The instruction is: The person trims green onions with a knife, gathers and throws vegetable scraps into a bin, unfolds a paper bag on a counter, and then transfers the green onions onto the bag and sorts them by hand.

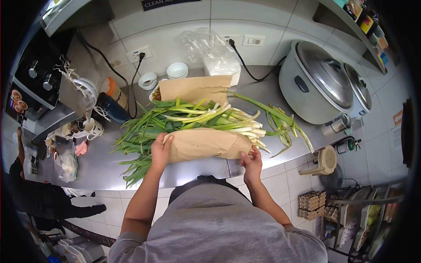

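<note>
A large bunch of leeks or big spring onions lies across the steel counter, green leaves to the left and white ends to the right. Brown paper covers its near side, and another flap of brown paper stands up behind it. My left hand grips the paper's left end, thumb on top. At the right end, my right hand pinches the paper's edge between thumb and fingers. A few loose green stalks lie to the right of the bunch.
A big rice cooker stands at the back right. White bowls and a plastic bag sit by the wall. Left are a dark bottle and a white mug. Another person stands at far left; a stool is at right.
</note>
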Available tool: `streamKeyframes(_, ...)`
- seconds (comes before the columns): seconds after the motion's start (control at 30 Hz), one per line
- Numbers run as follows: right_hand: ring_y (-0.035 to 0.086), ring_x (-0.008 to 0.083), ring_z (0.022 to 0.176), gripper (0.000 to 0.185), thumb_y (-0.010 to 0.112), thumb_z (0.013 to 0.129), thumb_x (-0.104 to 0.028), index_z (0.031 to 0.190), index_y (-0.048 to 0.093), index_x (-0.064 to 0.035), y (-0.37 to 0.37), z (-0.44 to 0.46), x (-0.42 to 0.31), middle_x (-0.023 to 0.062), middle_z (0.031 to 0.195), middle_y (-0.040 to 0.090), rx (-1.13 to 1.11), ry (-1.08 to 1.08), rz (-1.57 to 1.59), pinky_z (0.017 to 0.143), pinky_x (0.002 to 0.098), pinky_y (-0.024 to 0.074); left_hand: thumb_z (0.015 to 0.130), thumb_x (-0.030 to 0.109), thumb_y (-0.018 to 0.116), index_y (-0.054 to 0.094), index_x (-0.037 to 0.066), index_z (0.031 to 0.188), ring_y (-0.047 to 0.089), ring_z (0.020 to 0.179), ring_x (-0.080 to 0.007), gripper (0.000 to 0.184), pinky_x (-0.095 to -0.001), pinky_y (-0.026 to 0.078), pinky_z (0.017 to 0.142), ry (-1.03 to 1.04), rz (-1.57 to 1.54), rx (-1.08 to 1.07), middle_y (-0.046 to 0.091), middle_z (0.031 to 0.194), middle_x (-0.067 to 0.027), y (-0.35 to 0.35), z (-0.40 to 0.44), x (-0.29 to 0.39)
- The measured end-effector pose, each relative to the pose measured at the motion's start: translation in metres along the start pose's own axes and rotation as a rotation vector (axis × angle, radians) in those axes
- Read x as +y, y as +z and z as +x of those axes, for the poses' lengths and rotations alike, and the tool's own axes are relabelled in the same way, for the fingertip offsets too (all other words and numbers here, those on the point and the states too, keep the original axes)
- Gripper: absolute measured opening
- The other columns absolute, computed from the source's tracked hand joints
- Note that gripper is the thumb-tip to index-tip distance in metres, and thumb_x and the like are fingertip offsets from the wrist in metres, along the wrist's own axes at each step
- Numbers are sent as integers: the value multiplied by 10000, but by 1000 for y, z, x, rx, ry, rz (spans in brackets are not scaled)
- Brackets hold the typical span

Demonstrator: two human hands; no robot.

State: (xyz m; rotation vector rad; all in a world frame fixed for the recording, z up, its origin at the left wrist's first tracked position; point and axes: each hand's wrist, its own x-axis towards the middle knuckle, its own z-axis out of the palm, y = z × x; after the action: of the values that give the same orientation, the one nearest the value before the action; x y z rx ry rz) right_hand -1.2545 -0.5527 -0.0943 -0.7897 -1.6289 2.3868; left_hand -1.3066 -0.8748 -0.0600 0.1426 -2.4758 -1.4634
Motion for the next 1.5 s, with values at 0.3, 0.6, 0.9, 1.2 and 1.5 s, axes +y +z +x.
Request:
streamKeyframes(0.3,609,149,631,11,594,908,3,911,589,-6,-6,16,-33,74,747,639,-150,-137,16,616,285,530,941,270,630,587,18,1017,610,687,-287,268,-352,503,673,178,165,158,649,813,-190,-1,-18,-6)
streamKeyframes(0.6,456,380,1254,633,751,766,-111,1307,427,-54,34,-12,-17,253,1363,448,-429,-1299,-988,1050,523,359,923,328,610,578,26,1023,619,792,-461,320,-486,493,662,-57,198,8,626,826,-284,19,19,4)
streamKeyframes(0.9,225,436,1403,1011,852,571,-244,1444,360,-111,119,-10,-63,242,1522,242,-839,-1055,-1566,1109,654,140,865,266,653,617,20,1035,643,859,-415,301,-424,497,762,-187,118,-200,653,903,-248,2,34,6)
streamKeyframes(1.2,366,393,1300,887,823,632,-252,1394,410,-62,71,-14,-55,194,1364,447,-910,-1005,-1256,1138,598,117,796,262,705,694,102,871,633,841,-281,176,-395,445,819,131,416,-56,668,885,-92,-33,-43,30)
streamKeyframes(1.5,544,326,916,120,675,780,-103,877,615,-66,88,14,-43,116,910,596,-872,-1208,-1110,913,496,381,904,304,606,667,56,1055,574,1072,-381,297,-477,430,968,443,397,96,639,1119,-183,-26,87,38)
